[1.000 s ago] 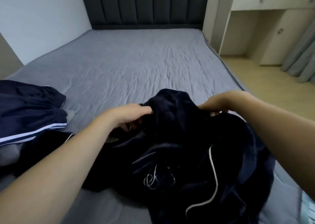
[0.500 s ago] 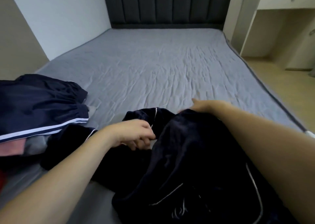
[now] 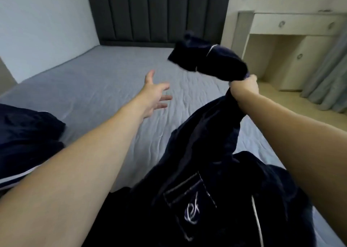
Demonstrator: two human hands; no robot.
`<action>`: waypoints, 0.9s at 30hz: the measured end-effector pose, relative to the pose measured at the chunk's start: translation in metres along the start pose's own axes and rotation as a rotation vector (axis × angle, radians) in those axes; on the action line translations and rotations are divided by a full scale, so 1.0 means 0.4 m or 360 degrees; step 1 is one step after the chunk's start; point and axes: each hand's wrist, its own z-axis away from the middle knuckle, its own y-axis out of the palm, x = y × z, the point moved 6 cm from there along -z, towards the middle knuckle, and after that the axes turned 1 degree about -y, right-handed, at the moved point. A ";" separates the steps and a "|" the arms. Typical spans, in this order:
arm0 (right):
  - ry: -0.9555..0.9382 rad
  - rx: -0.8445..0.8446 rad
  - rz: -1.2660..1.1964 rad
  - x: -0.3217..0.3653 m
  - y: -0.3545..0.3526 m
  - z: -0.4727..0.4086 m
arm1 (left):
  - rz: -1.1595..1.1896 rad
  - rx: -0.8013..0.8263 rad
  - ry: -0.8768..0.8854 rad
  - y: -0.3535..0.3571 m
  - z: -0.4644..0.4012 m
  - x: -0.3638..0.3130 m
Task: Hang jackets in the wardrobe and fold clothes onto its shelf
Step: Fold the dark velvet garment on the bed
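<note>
Raised since before, right hand (image 3: 244, 87) grips dark garment (image 3: 216, 171); left hand (image 3: 154, 96) spread above grey bed (image 3: 112, 77)

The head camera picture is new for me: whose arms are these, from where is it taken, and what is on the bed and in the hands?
No machine here: a person wears one camera on the head, looking forward and down, so you see their own two arms. The right hand grips a bunched part of a dark navy garment with white piping, lifted above the grey bed; its lower part lies near the person. The left hand is spread open over the bed and holds nothing. At the left edge lies another dark garment with white stripes. Behind stand a dark headboard and a pale desk.
</note>
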 end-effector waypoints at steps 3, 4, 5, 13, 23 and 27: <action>0.0223 -0.0269 0.0632 -0.094 -0.077 -0.049 | -0.0651 0.0341 -0.0302 0.057 0.067 0.072; 0.0270 -0.0276 0.0902 -0.135 -0.078 -0.041 | -0.0917 0.0549 -0.0531 0.065 0.124 0.141; 0.0201 -0.0271 0.1161 -0.164 -0.065 -0.027 | -0.1085 0.0795 -0.0787 0.064 0.195 0.220; -0.0380 0.1870 0.1530 -0.261 0.286 0.247 | -0.0325 0.0796 0.0012 0.051 0.443 0.218; -0.1059 0.0482 0.1026 0.012 0.134 0.196 | -0.1125 0.1684 -0.0476 0.091 0.623 0.180; -0.0655 0.0009 0.0395 0.082 -0.002 0.103 | -0.1877 0.1325 0.1213 0.195 0.685 -0.055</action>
